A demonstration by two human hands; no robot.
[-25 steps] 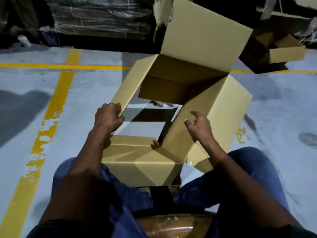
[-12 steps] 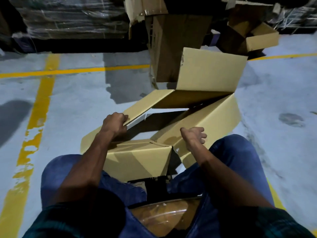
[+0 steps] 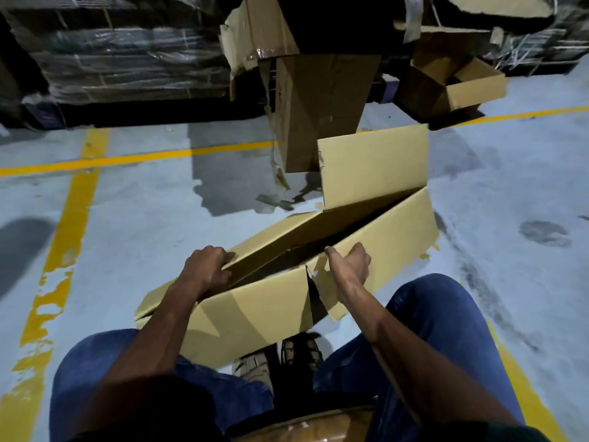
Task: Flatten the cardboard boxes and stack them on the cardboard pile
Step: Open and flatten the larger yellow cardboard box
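we note the cardboard box [image 3: 366, 237] nearly collapsed on the floor [image 3: 143, 224] before our knees; left hand [image 3: 207, 269] is curled tight over its near-left panel edge; right hand [image 3: 349, 266] pinches the right panel edge, thumb on top; one flap stands upright at the far end; a tall brown carton [image 3: 322, 110] stands just behind it; an open box [image 3: 452, 84] lies far right; wrapped pallets [image 3: 127, 55] far left.

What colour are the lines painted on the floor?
Yellow, on a grey floor; the head view shows the floor lines clearly, with worn patches.
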